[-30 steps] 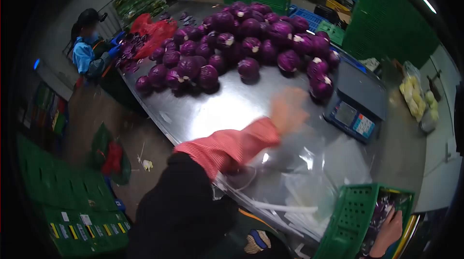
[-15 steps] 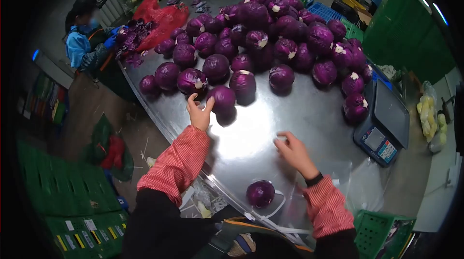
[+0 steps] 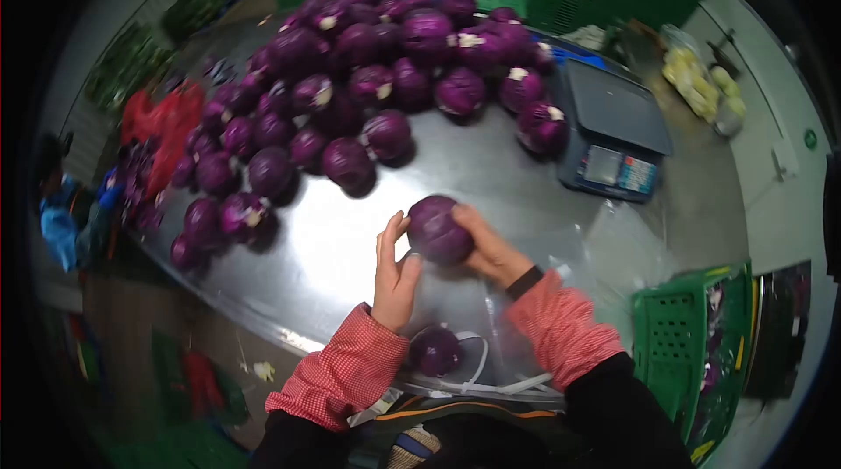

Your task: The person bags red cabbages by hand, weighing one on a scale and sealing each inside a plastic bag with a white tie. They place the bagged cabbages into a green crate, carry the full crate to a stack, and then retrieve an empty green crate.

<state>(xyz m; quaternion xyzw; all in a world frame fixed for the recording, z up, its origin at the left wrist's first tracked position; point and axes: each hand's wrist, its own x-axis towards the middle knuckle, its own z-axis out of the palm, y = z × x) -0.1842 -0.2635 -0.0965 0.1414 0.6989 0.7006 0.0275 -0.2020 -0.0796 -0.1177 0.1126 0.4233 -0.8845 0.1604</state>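
A round red cabbage [image 3: 440, 230] is held over the metal table by my right hand [image 3: 491, 250], its fingers wrapped round the right side. My left hand [image 3: 394, 276] is open at the cabbage's left, thumb and fingers spread, fingertips right at its edge. Close to my body, a second red cabbage [image 3: 435, 351] rests at the table's near edge beside a white strap [image 3: 477, 359]. Beyond my hands lies a large heap of red cabbages [image 3: 359, 44], some showing pale cut stems.
A digital scale [image 3: 613, 119] stands at the table's right, with clear plastic bags [image 3: 622, 241] nearer me. A green crate [image 3: 670, 320] sits at the lower right. At the far left, a person [image 3: 66, 224] is by a red mesh bag [image 3: 171, 132] and loose leaves.
My left hand has moved right from the heap's edge. The cabbage it was touching is now in my right hand. The view has turned to the right.
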